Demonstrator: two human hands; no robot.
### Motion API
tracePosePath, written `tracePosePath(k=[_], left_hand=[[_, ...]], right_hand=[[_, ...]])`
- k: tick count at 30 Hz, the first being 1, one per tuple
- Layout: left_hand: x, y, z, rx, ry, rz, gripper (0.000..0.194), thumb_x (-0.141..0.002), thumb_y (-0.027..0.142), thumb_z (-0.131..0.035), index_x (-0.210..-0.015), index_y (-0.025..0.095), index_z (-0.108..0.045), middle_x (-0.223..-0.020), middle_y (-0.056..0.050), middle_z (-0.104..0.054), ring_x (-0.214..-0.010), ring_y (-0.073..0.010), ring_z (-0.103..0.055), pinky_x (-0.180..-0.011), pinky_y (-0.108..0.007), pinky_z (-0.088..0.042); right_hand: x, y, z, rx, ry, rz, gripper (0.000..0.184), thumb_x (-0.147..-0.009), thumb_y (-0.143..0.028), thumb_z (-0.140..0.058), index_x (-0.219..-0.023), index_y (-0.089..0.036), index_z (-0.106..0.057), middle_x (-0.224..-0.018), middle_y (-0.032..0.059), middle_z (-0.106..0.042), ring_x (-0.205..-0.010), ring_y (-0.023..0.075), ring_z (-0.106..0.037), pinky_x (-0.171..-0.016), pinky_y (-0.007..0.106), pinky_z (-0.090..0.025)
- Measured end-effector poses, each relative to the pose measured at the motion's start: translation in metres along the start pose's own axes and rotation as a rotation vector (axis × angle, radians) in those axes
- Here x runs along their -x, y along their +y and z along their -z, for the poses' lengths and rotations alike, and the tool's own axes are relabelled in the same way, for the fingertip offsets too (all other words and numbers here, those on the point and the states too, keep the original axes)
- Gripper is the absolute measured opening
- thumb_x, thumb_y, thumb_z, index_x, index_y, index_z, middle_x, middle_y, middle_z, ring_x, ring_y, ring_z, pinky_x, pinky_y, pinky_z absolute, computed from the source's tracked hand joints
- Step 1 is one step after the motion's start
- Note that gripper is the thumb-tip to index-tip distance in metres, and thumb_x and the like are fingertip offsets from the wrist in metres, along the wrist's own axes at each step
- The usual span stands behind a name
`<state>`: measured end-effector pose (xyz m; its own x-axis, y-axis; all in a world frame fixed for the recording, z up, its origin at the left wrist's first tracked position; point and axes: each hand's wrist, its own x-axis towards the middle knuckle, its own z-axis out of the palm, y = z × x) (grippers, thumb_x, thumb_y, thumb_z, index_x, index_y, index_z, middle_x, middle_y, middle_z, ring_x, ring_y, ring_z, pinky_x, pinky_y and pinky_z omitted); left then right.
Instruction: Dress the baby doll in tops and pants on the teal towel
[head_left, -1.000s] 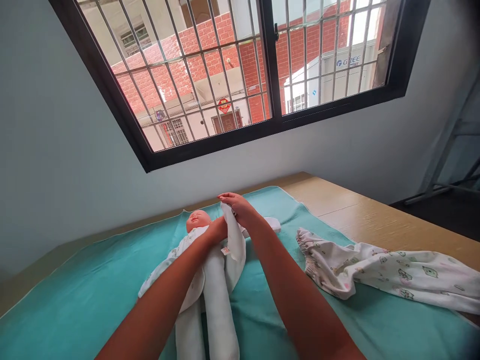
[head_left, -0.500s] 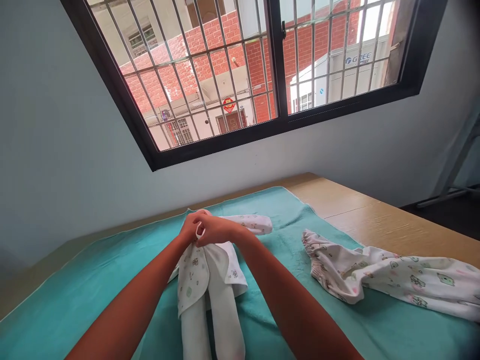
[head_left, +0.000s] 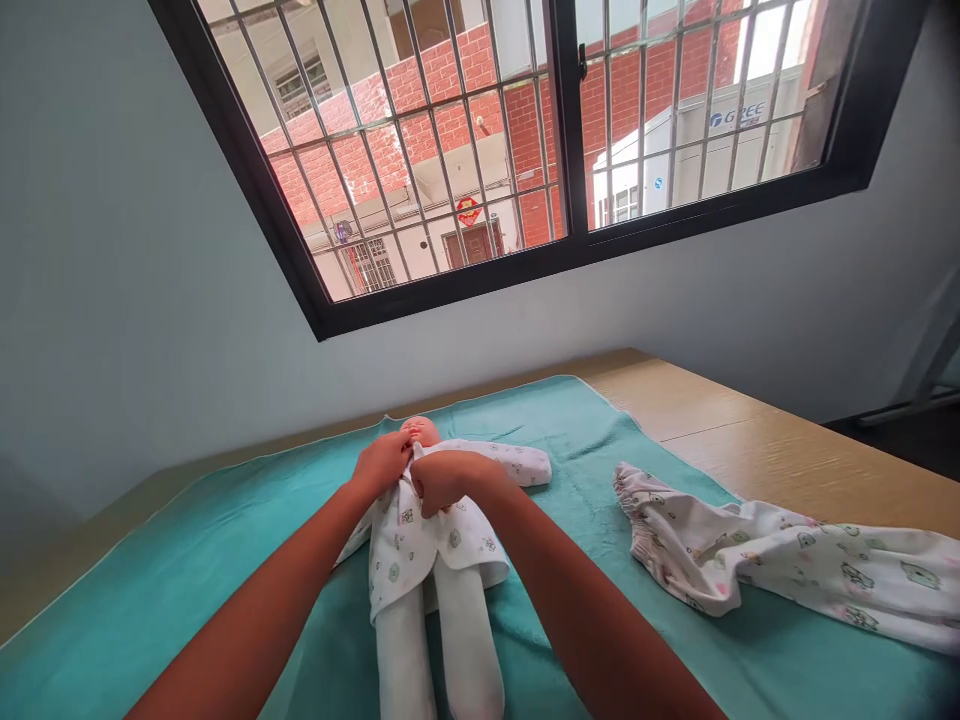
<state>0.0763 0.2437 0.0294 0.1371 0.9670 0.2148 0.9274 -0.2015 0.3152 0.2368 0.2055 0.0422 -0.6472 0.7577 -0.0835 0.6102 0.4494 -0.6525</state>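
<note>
A baby doll (head_left: 469,640) with white legs lies on its back on a turquoise towel (head_left: 247,530). It wears a white printed baby jacket (head_left: 397,565), whose sleeve stretches out to the right. At the jacket's neckline, just below the doll's head, my left hand (head_left: 382,462) pinches the fabric. Close beside it, my right hand (head_left: 448,478) is closed on the jacket's front at the chest. The fingertips of the right hand are partly hidden. Below the hands the front hem hangs over the tops of the legs.
Printed baby trousers (head_left: 795,560) with a gathered waist lie rumpled on the towel at the right. The wooden table (head_left: 720,425) shows past the towel's edge. Behind it stands a wall with a dark-framed, barred window (head_left: 577,240).
My hands have moved apart a little, and the right hand has turned and come down to the chest. The doll's head now shows above them. The view has shifted slightly.
</note>
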Motion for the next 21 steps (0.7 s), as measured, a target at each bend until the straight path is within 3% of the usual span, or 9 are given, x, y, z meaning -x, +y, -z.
tracePosePath(k=[2,5,7,10,15,18,21], left_hand=[[0.005,-0.004,-0.002,0.057,-0.006,0.030,0.010,-0.076,0.023,-0.055,-0.082,0.019,-0.062,-0.094,-0.005,-0.067,-0.084,-0.0193,-0.060,-0.071,-0.028,-0.043],[0.019,-0.007,-0.009,0.141,0.045,0.103,0.030,-0.078,0.025,-0.056,-0.106,0.015,-0.057,-0.122,-0.012,-0.059,-0.105,-0.0212,-0.058,-0.082,-0.027,-0.046],[0.036,-0.005,-0.018,0.200,0.096,0.192,0.039,-0.083,0.027,-0.052,-0.119,0.014,-0.049,-0.133,-0.016,-0.050,-0.115,-0.0227,-0.055,-0.088,-0.029,-0.047],[0.071,0.003,-0.036,0.334,0.158,0.254,0.051,-0.082,0.035,-0.057,-0.127,0.017,-0.041,-0.136,-0.016,-0.047,-0.124,-0.0251,-0.049,-0.099,-0.036,-0.044],[0.128,0.027,-0.051,0.228,0.149,0.097,0.077,-0.073,0.044,-0.066,-0.138,0.018,-0.033,-0.151,-0.016,-0.032,-0.142,-0.0313,-0.026,-0.115,-0.047,-0.026],[0.145,0.035,-0.044,0.087,0.144,0.049,0.069,-0.079,0.038,-0.060,-0.139,0.019,-0.033,-0.147,-0.014,-0.040,-0.138,-0.0300,-0.034,-0.112,-0.045,-0.032],[0.149,0.033,-0.033,-0.086,0.190,-0.011,0.047,-0.082,0.025,-0.051,-0.129,0.021,-0.047,-0.127,-0.011,-0.057,-0.120,-0.0283,-0.051,-0.102,-0.042,-0.040]], right_hand=[[0.000,-0.005,0.000,0.130,-0.038,0.071,0.011,-0.056,-0.011,-0.067,-0.058,-0.019,-0.060,-0.053,-0.0033,-0.057,-0.051,0.0135,-0.053,-0.053,0.026,-0.041],[0.000,-0.008,0.003,0.156,-0.056,0.198,0.017,-0.060,-0.013,-0.064,-0.075,-0.021,-0.065,-0.070,-0.0032,-0.062,-0.059,0.0126,-0.054,-0.052,0.024,-0.039],[-0.001,-0.002,0.008,0.142,-0.084,0.227,0.012,-0.061,-0.015,-0.063,-0.072,-0.021,-0.066,-0.068,-0.0030,-0.062,-0.057,0.0122,-0.054,-0.051,0.024,-0.038],[0.001,0.019,0.020,0.064,-0.060,0.108,0.011,-0.056,-0.019,-0.069,-0.066,-0.021,-0.068,-0.059,-0.0029,-0.061,-0.052,0.0125,-0.052,-0.050,0.025,-0.036],[0.008,0.067,0.038,-0.056,0.220,-0.228,0.025,-0.039,-0.005,-0.074,-0.053,-0.021,-0.062,-0.044,-0.0040,-0.051,-0.049,0.0161,-0.052,-0.051,0.027,-0.036],[0.011,0.082,0.041,-0.067,0.292,-0.262,0.028,-0.040,-0.003,-0.074,-0.053,-0.022,-0.059,-0.042,-0.0055,-0.046,-0.054,0.0168,-0.054,-0.052,0.026,-0.036],[0.010,0.079,0.039,-0.068,0.307,-0.263,0.024,-0.046,-0.011,-0.078,-0.056,-0.023,-0.060,-0.047,-0.0044,-0.049,-0.056,0.0166,-0.054,-0.052,0.025,-0.035]])
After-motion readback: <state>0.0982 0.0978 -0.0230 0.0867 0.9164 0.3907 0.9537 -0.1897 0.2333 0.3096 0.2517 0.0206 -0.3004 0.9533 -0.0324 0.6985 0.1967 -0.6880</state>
